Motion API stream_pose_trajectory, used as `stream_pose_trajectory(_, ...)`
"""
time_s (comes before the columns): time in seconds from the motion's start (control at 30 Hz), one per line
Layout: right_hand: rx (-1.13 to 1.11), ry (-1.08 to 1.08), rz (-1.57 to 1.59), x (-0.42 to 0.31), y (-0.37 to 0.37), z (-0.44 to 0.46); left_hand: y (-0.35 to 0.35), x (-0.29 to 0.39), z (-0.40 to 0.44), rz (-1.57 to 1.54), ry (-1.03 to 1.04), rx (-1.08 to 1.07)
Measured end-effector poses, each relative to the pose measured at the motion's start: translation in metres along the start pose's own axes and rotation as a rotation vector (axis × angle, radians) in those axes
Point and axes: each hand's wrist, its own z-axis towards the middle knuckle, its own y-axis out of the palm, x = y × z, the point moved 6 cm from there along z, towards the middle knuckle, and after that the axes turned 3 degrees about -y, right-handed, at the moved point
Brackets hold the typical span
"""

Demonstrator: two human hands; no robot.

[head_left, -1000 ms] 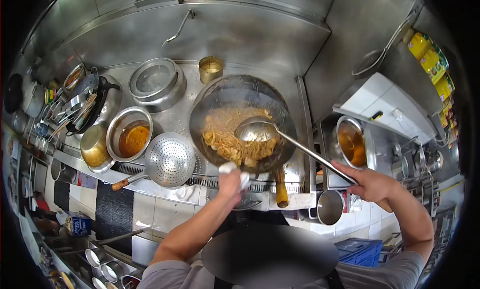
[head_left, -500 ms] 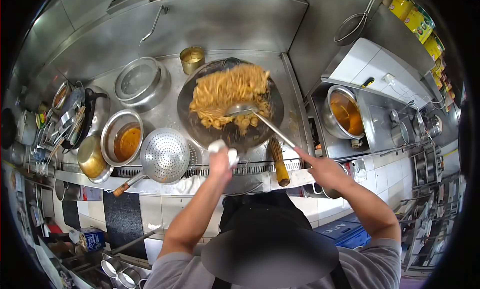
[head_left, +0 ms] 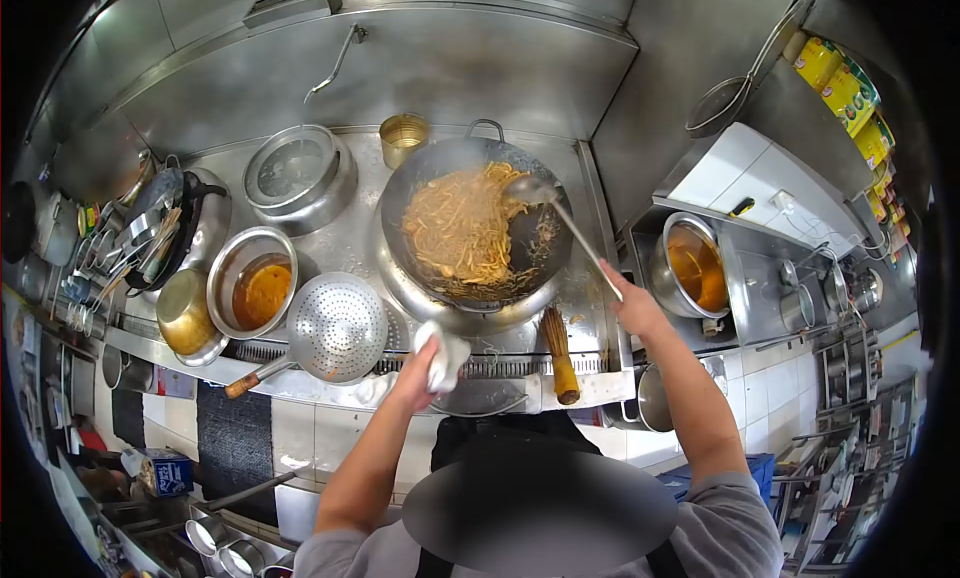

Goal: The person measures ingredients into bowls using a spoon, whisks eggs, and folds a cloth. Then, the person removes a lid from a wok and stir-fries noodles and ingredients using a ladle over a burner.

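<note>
My right hand (head_left: 637, 306) is wrapped round the long handle of a metal ladle (head_left: 531, 189). The ladle's bowl rests at the right edge of brown, sauced noodle-like strips (head_left: 455, 223). Steam rises from this food, which lies inside a dark two-handled wok (head_left: 546, 250) on the stove. Closed around a folded white cloth (head_left: 446, 356) is my left hand (head_left: 413, 376), in front of the wok and apart from its near handle. Just left of that hand lies a perforated strainer (head_left: 338, 326) with a wooden handle.
A pot of reddish-brown liquid (head_left: 263, 290) stands left of the strainer, with a lidded pot (head_left: 300, 178) behind it. Behind the wok is a gold tin (head_left: 403, 138). A bamboo brush (head_left: 559, 358) lies at the front right. Another pot of orange liquid (head_left: 692, 268) stands farther right.
The food, tossed up and blurred before, now lies in the wok. My left hand with the cloth has come back from the wok's rim. The ladle has moved to the right.
</note>
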Motion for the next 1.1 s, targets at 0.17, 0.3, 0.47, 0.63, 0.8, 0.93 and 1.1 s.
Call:
stream_pose_trajectory(0.17,0.165,0.161,0.332,-0.037,0.05,0.043,-0.047,-0.023,-0.057,-0.114,0.094,0.116)
stream_pose_trajectory(0.3,-0.119,0.161,0.996,-0.105,0.094,0.049,-0.067,-0.039,-0.056,-0.022,0.112,0.144)
stream_pose_trajectory(0.47,-0.278,0.101,1.053,-0.121,-0.013,-0.012,-0.084,-0.022,-0.106,0.009,0.165,0.258)
stream_pose_trajectory(0.63,-0.045,0.109,0.739,-0.111,-0.019,0.066,-0.071,-0.002,-0.075,0.068,0.235,0.296)
stream_pose_trajectory(0.8,-0.086,0.014,0.262,-0.152,0.058,0.107,0.015,0.004,0.018,0.187,0.007,0.19)
stream_pose_trajectory(0.93,-0.333,-0.16,-0.159,-0.16,0.065,0.017,0.047,0.011,0.084,0.125,-0.06,0.179)
stream_pose_trajectory(1.1,-0.422,-0.243,-0.711,-0.065,-0.034,-0.018,0.039,0.019,0.117,0.247,-0.041,0.249)
